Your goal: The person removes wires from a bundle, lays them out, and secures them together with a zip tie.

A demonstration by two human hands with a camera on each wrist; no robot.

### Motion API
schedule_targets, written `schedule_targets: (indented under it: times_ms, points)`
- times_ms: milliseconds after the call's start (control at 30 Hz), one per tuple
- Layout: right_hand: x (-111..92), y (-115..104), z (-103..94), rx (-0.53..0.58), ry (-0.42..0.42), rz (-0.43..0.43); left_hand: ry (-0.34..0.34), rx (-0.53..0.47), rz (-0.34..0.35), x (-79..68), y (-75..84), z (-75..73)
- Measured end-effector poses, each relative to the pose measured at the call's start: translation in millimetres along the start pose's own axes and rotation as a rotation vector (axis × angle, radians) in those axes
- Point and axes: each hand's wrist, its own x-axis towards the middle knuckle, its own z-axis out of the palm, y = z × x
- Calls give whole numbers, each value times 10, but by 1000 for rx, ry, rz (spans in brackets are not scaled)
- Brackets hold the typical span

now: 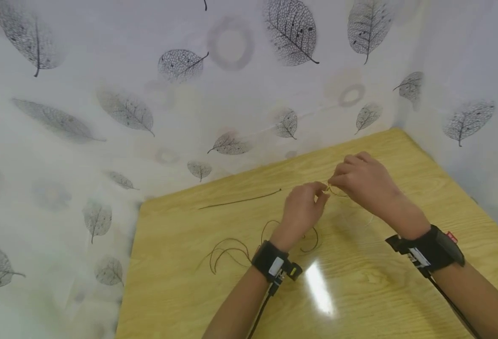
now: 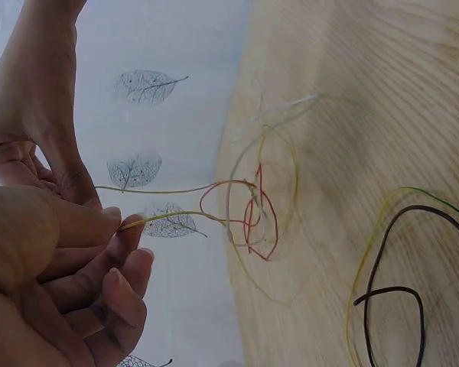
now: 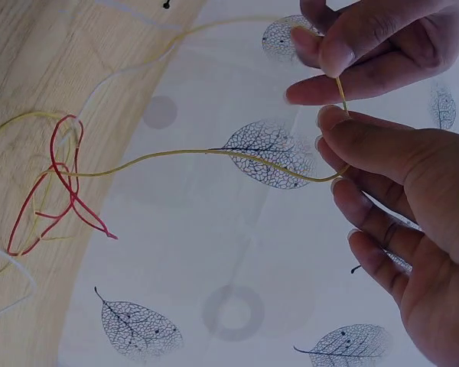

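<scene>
Both hands are close together over the far right part of the table. My left hand (image 1: 301, 209) pinches a thin yellow wire (image 2: 168, 218) between thumb and forefinger. Beside it, my right hand (image 1: 365, 183) pinches the same yellow wire (image 3: 161, 153), and a short taut piece spans the two sets of fingertips. From the fingers the wire runs to a loose tangle, where a red wire (image 3: 78, 200) and a white wire (image 3: 111, 75) loop around with it. The wire's ends between the fingers are hidden.
On the wooden table (image 1: 168, 301), a straight dark wire (image 1: 240, 201) lies left of the hands. Curled brown wire (image 2: 371, 267) and a yellow-green wire (image 2: 436, 196) lie nearer. A wall with leaf prints (image 1: 181, 65) borders the far edge. Each wrist wears a black strap with a cable.
</scene>
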Motion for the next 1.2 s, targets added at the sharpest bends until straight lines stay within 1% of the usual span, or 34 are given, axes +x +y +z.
schedule_targets:
  times_ms: [133,233,333,467,600,700,767,933,1000,1133,1200]
  points:
    - [-110,144,28,-22,25,54,82,-33,50,28,-11,-34]
    - [-206,285,37,-11,41,120,135,-49,75,49,-10,-101]
    - [-294,421,16,-22,67,180,165,-53,87,56,-9,-187]
    - [-389,549,-45,-46,115,239,187,-6,88,8,-19,-344]
    - [-439,617,-95,-51,154,281,230,42,97,-87,-101,-537]
    - [-462,651,-112,-57,188,305,270,59,116,-182,-227,-702]
    - [-438,661,-103,-52,206,310,301,66,120,-279,-349,-832]
    - [-372,671,-53,-49,197,305,357,70,128,-556,-693,-1128]
    - [-356,678,-26,-51,181,306,372,71,107,-672,-833,-1222]
    - [-364,694,7,-56,155,326,389,77,33,-907,-1113,-1367]
    - [-373,687,10,-62,159,329,406,93,6,-1020,-1246,-1423]
